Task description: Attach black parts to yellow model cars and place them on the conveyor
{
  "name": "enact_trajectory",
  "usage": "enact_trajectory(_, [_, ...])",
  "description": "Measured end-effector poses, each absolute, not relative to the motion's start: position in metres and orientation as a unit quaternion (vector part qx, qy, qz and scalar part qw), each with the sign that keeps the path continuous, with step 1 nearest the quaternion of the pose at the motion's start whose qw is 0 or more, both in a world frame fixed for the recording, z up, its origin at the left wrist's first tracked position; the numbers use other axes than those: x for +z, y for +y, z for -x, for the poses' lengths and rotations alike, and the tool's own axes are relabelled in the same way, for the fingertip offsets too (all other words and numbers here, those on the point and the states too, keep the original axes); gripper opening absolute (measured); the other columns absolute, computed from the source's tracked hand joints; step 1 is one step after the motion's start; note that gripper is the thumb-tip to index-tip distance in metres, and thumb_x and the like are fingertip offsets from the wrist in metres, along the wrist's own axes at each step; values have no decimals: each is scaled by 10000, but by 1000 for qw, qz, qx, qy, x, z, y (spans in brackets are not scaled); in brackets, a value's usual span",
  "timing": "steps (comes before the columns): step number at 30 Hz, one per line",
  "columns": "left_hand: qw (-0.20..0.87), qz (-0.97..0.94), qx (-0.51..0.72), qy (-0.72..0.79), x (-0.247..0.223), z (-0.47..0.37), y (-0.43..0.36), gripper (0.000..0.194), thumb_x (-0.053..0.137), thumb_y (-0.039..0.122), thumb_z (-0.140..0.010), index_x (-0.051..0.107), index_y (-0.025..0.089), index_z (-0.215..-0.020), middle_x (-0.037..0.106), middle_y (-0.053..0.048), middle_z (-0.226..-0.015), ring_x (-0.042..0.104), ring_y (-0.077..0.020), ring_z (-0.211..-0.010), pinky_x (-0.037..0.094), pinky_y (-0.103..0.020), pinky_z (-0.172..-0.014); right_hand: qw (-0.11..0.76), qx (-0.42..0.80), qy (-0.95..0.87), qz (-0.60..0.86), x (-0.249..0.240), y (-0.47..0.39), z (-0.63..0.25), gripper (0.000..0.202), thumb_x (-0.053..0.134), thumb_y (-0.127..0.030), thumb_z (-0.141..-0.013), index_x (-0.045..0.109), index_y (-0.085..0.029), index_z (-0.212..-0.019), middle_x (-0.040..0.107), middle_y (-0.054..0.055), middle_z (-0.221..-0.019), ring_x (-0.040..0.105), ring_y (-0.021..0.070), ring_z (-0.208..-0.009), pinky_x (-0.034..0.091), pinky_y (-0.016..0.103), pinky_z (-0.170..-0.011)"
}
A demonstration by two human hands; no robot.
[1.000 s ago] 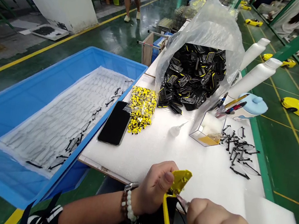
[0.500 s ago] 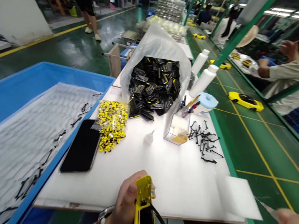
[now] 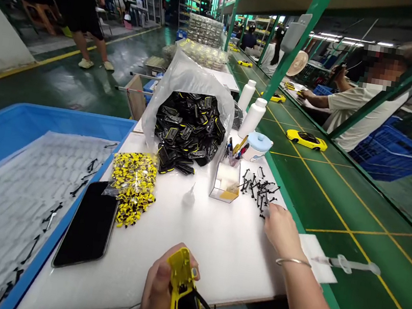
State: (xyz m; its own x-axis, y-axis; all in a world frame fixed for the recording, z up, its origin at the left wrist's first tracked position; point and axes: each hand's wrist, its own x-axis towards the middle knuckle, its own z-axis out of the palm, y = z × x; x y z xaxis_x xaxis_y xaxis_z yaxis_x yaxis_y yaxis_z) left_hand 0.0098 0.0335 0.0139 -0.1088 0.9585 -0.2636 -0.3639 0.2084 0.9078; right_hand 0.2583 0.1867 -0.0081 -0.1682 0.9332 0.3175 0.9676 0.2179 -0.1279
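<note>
My left hand (image 3: 159, 284) is closed around a yellow toy car body (image 3: 180, 269), held upright at the table's near edge. Black parts show on its lower side, partly hidden below the frame. My right hand (image 3: 282, 230) reaches to the near edge of a pile of thin black plastic parts (image 3: 259, 185). Its fingers are bunched together at the pile, and what lies between the fingertips is hidden. To the right of that wrist, a clear syringe (image 3: 346, 264) rests across a white foam pad (image 3: 312, 245), its plunger end jutting over the green surface.
A plastic bag of black parts (image 3: 190, 131), small yellow-and-black pieces (image 3: 134, 185), a phone (image 3: 87, 224) and a small dropper bottle (image 3: 189, 197) lie on the white table. White bottles (image 3: 253, 117) stand behind. A blue tub (image 3: 75, 119) is left; yellow cars (image 3: 306, 139) sit on the green conveyor.
My right hand has put the syringe down on the foam pad and moved left to the black parts pile. My left hand still holds the yellow car body. The view has shifted right.
</note>
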Motion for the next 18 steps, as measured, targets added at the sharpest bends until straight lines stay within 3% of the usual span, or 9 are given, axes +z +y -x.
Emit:
enact_trajectory(4, [601,-251,610,451,10,-12,33,579,441,802,-726,641,262,-655,562,-38,-614,448,-195,-554,337,-338,-571,102,-8,-742,662,-21,206,-266,194,587,-328,-925,625,-139,-910,641,26,-886,625,152,-816,537,349,-770])
enact_trajectory(7, [593,-261,625,436,6,-12,33,583,424,762,-773,635,226,-680,578,-24,-617,468,-176,-563,345,-317,-568,117,7,-727,676,-11,202,-270,163,604,-278,-906,630,-137,-830,646,36,-896,622,163,-835,529,371,-789])
enact_trajectory(11, [596,-319,615,406,2,-9,33,572,374,672,-872,637,178,-756,600,-31,-679,504,-158,-599,364,-289,-557,216,40,-735,642,26,171,-258,164,595,-274,-881,695,-144,-868,659,101,-1006,636,212,-843,527,376,-760])
enact_trajectory(14, [566,-352,628,402,5,-4,34,479,390,567,-925,645,169,-844,603,-37,-771,540,-159,-670,408,-272,-591,321,113,-750,567,61,129,-233,149,603,-375,-889,691,-255,-899,705,10,-953,658,174,-880,544,272,-756])
enact_trajectory(16, [520,-378,646,413,10,0,36,356,449,467,-940,654,180,-889,604,-36,-828,568,-167,-743,448,-275,-661,425,213,-730,491,79,101,-212,113,715,-267,-814,683,-305,-915,721,-43,-893,671,134,-803,553,201,-719])
enact_trajectory(18, [468,-415,649,433,17,5,38,249,495,358,-944,673,190,-896,619,-32,-847,583,-163,-788,465,-270,-712,437,279,-743,423,89,80,-191,185,721,-173,-789,670,-307,-905,720,-58,-833,674,118,-729,552,172,-661])
